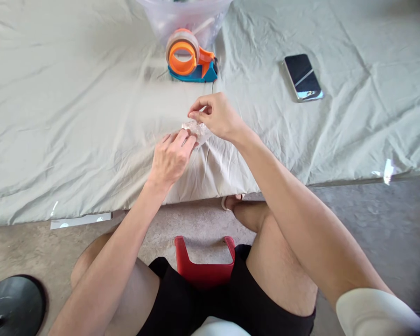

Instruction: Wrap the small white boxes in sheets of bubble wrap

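A small piece of clear bubble wrap (pixel 200 131) lies crumpled on the cloth near the table's front edge. My left hand (pixel 173 151) presses its curled fingers on the left side of it and holds it down. Just above and to the right, my right hand (pixel 215 114) has thumb and fingertips pinched together at the wrap's upper edge. Whatever sits between those fingertips is too small to make out. Part of the wrap is hidden under my fingers.
Beyond my hands stands an orange and blue tape dispenser (pixel 192 58), in front of a translucent plastic bin (pixel 161 16). A phone (pixel 303 77) lies to the right on the wrinkled grey-green tablecloth (pixel 73 93). Below are a red stool (pixel 205 270) and a black round base (pixel 14 303).
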`<state>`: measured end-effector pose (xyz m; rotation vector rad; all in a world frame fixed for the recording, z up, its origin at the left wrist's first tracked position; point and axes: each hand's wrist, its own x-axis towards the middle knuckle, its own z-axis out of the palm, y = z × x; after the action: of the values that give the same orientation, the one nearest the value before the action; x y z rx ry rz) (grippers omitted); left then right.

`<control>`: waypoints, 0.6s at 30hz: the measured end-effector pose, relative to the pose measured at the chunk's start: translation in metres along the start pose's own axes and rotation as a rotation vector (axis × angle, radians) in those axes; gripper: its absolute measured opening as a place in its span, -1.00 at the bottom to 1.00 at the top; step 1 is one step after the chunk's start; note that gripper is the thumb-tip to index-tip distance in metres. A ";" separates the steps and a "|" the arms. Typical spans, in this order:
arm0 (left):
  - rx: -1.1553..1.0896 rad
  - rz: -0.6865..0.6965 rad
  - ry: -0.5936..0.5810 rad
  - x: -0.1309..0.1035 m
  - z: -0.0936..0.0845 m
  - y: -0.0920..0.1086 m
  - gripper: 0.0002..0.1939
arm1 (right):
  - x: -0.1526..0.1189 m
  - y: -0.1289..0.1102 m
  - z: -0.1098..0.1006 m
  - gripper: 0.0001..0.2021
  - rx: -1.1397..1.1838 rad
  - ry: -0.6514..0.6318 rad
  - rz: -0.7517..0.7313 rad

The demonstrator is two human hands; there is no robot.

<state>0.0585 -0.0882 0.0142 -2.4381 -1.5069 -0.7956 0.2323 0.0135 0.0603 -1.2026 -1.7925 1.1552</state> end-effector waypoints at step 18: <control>0.025 -0.036 0.010 0.002 0.003 0.011 -0.67 | 0.012 -0.003 0.019 -0.77 0.215 -0.024 0.415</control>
<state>0.0697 -0.0906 0.0136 -2.3917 -1.5523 -0.7892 0.2102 0.0185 0.0566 -1.4731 -1.4252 1.5556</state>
